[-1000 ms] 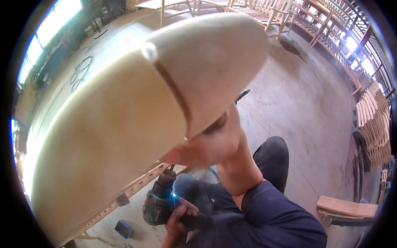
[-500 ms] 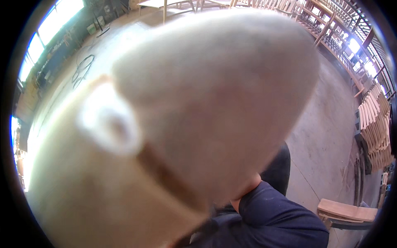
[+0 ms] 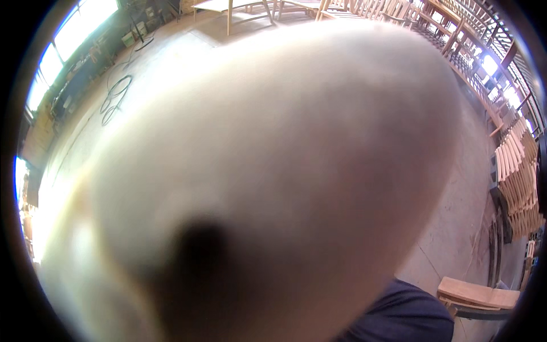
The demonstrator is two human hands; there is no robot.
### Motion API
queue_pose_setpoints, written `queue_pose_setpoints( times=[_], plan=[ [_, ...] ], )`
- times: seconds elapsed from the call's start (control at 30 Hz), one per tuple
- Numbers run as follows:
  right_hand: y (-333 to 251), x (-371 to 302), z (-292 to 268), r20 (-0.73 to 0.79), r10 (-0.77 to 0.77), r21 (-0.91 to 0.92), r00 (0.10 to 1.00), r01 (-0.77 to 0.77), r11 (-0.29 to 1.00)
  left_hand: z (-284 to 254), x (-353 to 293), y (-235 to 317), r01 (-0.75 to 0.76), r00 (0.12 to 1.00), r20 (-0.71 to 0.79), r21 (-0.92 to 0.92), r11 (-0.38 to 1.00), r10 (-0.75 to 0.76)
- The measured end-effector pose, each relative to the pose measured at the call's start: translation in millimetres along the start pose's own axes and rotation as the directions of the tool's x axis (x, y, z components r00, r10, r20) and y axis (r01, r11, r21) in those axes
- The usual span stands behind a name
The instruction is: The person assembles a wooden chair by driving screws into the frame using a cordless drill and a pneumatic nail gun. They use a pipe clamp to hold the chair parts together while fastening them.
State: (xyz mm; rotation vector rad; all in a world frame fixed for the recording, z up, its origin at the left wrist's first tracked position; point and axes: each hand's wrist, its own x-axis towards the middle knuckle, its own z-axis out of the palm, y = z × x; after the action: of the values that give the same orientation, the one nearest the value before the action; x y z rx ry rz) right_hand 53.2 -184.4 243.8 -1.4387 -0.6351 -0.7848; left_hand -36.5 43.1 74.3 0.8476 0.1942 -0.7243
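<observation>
A large pale beige-grey shape (image 3: 296, 142) hangs right in front of my view and covers most of it. It is too close and blurred for its kind to be told. A dark round spot shows low on it, and a second pale, blurred shape (image 3: 80, 273) lies along its lower left. My right arm, in a dark blue sleeve (image 3: 407, 310), reaches up from the bottom edge and passes behind the big shape. Its hand is hidden there, so its fingers cannot be made out. No part of my left hand can be recognised.
A small stack of curved wooden pieces (image 3: 476, 293) rests on a dark support at the lower right. Many slatted wooden parts (image 3: 515, 171) are piled along the right. Wooden frames (image 3: 250, 14) stand at the back. A coiled hose (image 3: 117, 94) lies on the concrete floor (image 3: 439, 228) at the left.
The blurred shape has spread over more of the view, to the left and downward. The bit of bare wrist and the white ring-like spot seen before are gone; less of the sleeve shows.
</observation>
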Motion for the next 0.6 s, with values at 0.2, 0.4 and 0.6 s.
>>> queue_pose_setpoints(
  times=[0.2,0.4,0.6],
  plan=[
    [23.3,-10.5,-4.2,-0.054,-0.048,0.059,0.997,0.051,0.997,-1.5,5.6,-6.6,0.016,0.999,0.03,-0.022,1.0,-0.015],
    [20.5,-7.4,-0.3,-0.042,-0.052,0.109,0.998,0.057,0.992,-9.7,5.9,-2.0,0.036,0.999,0.039,-0.033,0.999,-0.034],
    [18.0,-16.1,3.0,-0.057,-0.025,0.133,0.998,0.032,0.991,-20.3,8.1,-11.6,0.05,0.996,0.07,-0.052,0.997,-0.046]
  ],
)
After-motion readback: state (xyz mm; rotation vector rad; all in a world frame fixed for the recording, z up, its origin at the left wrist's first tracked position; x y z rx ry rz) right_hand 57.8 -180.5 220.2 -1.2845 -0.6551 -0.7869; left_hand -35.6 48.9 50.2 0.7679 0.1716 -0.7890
